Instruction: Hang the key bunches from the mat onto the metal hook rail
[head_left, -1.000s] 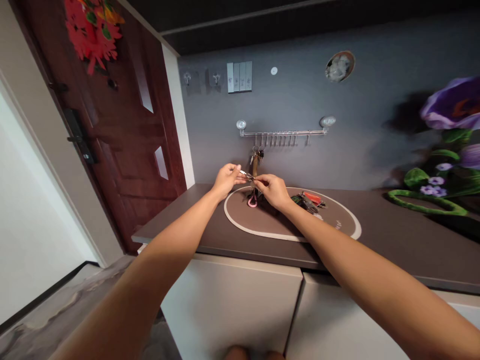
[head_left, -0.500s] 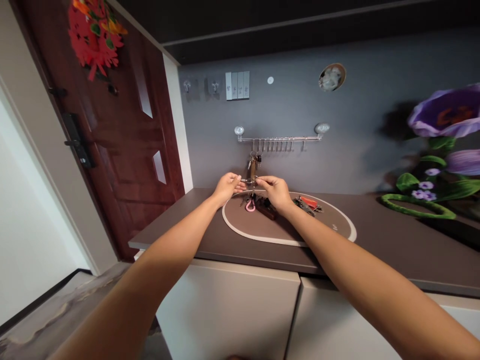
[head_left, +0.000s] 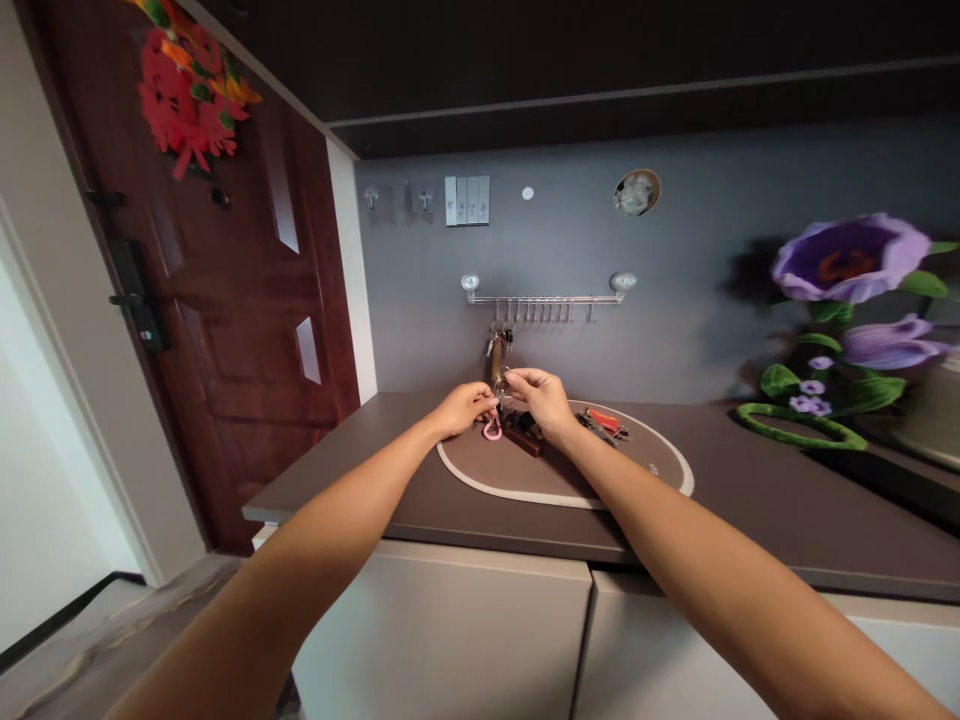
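My right hand pinches a thin metal key ring between thumb and fingertips, just above the mat. Close on its left, my left hand is closed, its fingertips pressed together by small metal parts below the ring; what exactly they grip is too small to make out. A pink carabiner shows just under the left fingertips. Behind the hands, a brown strap-like fob with keys hangs from the hook rail. A dark brown oblong item lies beneath my right hand, which partly covers things there.
An oval brown mat with a pale rim lies on the dark countertop. On it, right of my hand, is a pile of keys with a red item. Purple fabric flowers stand right; a dark red door is left.
My left hand has moved down relative to the right hand, and its spread fingers have closed together. My right hand still pinches the ring. The whole view has shifted a little.
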